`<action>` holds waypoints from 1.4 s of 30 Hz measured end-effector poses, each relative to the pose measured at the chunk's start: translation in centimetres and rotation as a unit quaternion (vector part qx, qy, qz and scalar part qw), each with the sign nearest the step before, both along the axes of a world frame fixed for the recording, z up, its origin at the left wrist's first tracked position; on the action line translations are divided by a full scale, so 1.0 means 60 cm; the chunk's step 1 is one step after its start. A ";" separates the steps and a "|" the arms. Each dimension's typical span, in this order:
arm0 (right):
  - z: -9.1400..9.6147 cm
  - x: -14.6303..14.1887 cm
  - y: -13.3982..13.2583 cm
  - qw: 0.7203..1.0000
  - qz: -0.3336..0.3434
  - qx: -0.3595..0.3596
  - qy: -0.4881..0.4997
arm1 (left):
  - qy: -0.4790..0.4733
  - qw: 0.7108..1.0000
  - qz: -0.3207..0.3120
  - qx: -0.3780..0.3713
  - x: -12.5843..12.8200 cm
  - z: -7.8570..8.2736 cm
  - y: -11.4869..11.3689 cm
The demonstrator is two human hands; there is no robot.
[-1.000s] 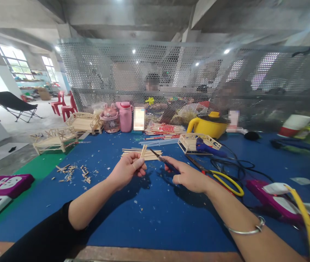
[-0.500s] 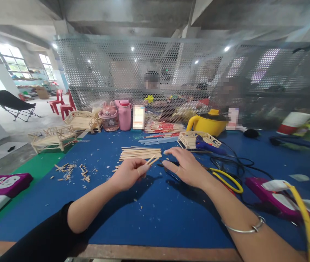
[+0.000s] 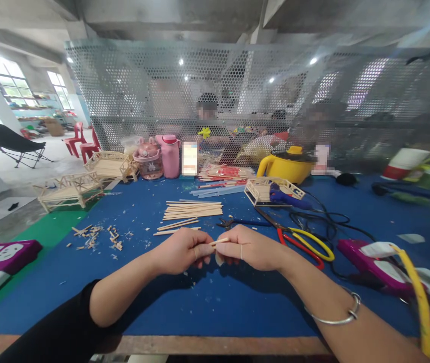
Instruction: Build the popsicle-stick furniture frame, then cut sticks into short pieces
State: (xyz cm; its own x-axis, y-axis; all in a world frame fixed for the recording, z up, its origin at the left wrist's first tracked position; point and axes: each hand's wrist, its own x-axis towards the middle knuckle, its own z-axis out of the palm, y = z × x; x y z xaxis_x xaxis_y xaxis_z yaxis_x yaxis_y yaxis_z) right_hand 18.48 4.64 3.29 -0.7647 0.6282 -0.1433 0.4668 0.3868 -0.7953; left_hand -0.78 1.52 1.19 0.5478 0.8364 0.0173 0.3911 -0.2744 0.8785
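Short wooden sticks (image 3: 219,242) are pinched between my two hands, which almost meet over the blue mat. My left hand (image 3: 183,250) is closed on their left end, with the thumb along the sticks. On the right end, the thumb and fingers of my right hand (image 3: 251,248) are closed too. My fingers partly hide the sticks, so their number is unclear. Just beyond my hands lies a row of longer wooden sticks (image 3: 194,209). Dark-blue-handled pliers (image 3: 247,222) rest behind my right hand, beside scissors (image 3: 306,243) with red and yellow handles.
Cut stick scraps (image 3: 90,236) lie on the left. Small stick-built models (image 3: 69,190) stand at the back left, and another model (image 3: 262,192) holds a blue glue gun (image 3: 288,199). A yellow pot (image 3: 288,167), a pink flask (image 3: 170,157) and purple power strips (image 3: 366,262) surround the work area.
My right hand has come down and left from its open pose and closed on the sticks. My left hand has shifted slightly toward me. The pliers and scissors are now uncovered.
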 end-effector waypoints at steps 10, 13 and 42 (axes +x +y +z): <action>-0.001 -0.009 -0.012 0.997 -0.036 -0.024 0.059 | -0.036 0.999 0.005 0.013 -0.007 0.001 0.003; -0.013 -0.013 -0.010 0.991 -0.047 -0.083 0.095 | -0.068 0.997 -0.014 -0.022 -0.012 -0.006 0.009; -0.027 0.083 0.067 0.912 -0.173 0.216 -0.302 | -0.297 0.922 0.180 -0.171 -0.017 -0.025 0.046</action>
State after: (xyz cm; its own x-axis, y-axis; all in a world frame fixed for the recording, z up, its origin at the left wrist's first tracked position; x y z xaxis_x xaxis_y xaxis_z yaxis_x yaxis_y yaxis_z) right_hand 23.46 8.66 1.68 -0.3740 0.9145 -0.1543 0.9227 0.3501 -0.1613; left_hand -1.78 4.28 -0.29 0.2134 0.9742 -0.0741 -0.1747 0.1127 0.9782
